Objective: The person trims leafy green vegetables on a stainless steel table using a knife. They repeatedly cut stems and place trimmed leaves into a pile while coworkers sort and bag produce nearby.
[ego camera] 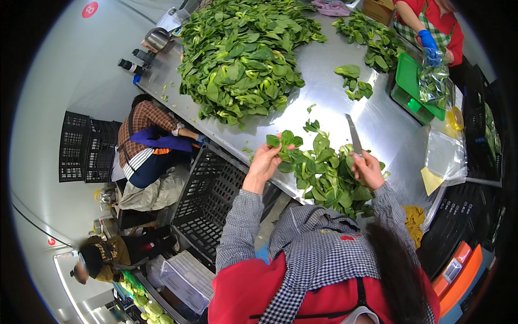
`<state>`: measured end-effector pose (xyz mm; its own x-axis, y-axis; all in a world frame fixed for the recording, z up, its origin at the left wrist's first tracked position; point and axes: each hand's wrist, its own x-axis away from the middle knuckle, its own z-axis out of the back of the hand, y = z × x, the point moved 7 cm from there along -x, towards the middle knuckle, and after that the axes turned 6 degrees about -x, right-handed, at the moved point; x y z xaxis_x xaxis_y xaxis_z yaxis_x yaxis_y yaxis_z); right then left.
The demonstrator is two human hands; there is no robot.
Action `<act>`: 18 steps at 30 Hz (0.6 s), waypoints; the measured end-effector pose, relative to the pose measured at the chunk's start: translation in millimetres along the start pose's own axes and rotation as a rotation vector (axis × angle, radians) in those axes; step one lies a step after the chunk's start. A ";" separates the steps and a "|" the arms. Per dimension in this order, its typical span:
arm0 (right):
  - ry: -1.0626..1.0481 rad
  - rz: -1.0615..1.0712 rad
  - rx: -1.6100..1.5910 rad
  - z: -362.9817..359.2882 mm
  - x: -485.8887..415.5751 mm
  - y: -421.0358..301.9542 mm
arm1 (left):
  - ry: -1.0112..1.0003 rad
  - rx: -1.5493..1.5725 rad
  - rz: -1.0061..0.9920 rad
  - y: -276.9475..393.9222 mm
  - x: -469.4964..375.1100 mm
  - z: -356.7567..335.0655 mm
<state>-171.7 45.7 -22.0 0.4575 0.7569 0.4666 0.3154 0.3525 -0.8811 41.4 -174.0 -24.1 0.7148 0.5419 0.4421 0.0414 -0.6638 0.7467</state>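
Note:
My left hand (pixel 265 161) grips a small head of leafy greens (pixel 286 139), its leaves showing above the fingers. In my right hand (pixel 367 169) is a knife (pixel 353 133), its blade pointing away from me over the metal table. Between and below both hands lies a loose heap of green leafy vegetables (pixel 323 174) at the near edge of the stainless steel table (pixel 323 48). Farther off, a much larger mound of the same greens (pixel 243 60) covers the table's far left part.
An empty black plastic crate (pixel 210 198) stands left of the table. At right, a co-worker's blue-gloved hand (pixel 431 46) holds a bag of greens (pixel 434 83) over a green scale (pixel 408 77). Plastic bags (pixel 445 154) lie near the right edge. Two other people are at left.

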 end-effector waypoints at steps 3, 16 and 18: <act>-0.092 0.035 -0.059 -27.3 0.2 -14.1 | -0.058 0.138 0.012 -3.8 11.2 -21.7; -0.076 -0.035 -0.218 -35.8 9.3 -9.8 | 0.030 0.212 0.023 -20.8 31.1 -34.1; -0.019 -0.052 -0.224 -23.1 8.1 -0.9 | 0.025 0.176 -0.041 -19.4 17.6 -33.5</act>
<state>-149.1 38.8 -15.6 0.4212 0.7518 0.5073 0.5159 0.2614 -0.8158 29.7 -134.4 -14.1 0.6926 0.5817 0.4265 0.1938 -0.7197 0.6667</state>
